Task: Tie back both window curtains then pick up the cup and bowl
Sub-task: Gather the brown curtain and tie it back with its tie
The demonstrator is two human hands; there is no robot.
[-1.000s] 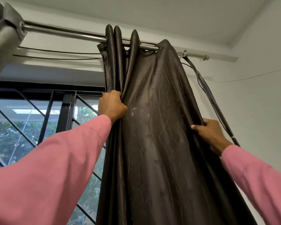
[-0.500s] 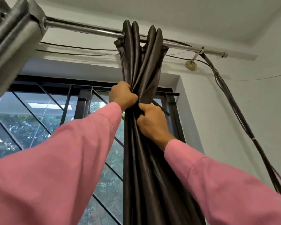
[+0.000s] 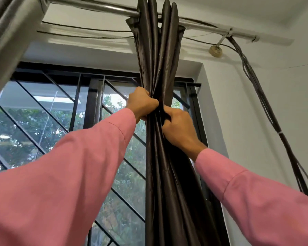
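Observation:
The dark brown right curtain [image 3: 157, 55] hangs from a steel rod [image 3: 100, 8], bunched into a narrow bundle of folds. My left hand [image 3: 141, 103] grips the bundle from the left at window-top height. Just below and to the right, my right hand [image 3: 179, 127] clutches the same folds, and the two hands almost touch. Both arms wear pink sleeves. A second curtain [image 3: 9, 31], grey in this light, hangs gathered at the top left corner. No cup or bowl is in sight.
Behind the curtain is a window with a black metal grille [image 3: 89, 107] and trees outside. A bundle of dark cables [image 3: 267, 107] runs from the rod's right end down the white wall. A small round fitting [image 3: 215, 51] sits on the wall.
My right hand swept the curtain's right edge leftward and gathered the spread cloth into a tight bundle beside my left hand. The window's right side and the wall are now uncovered.

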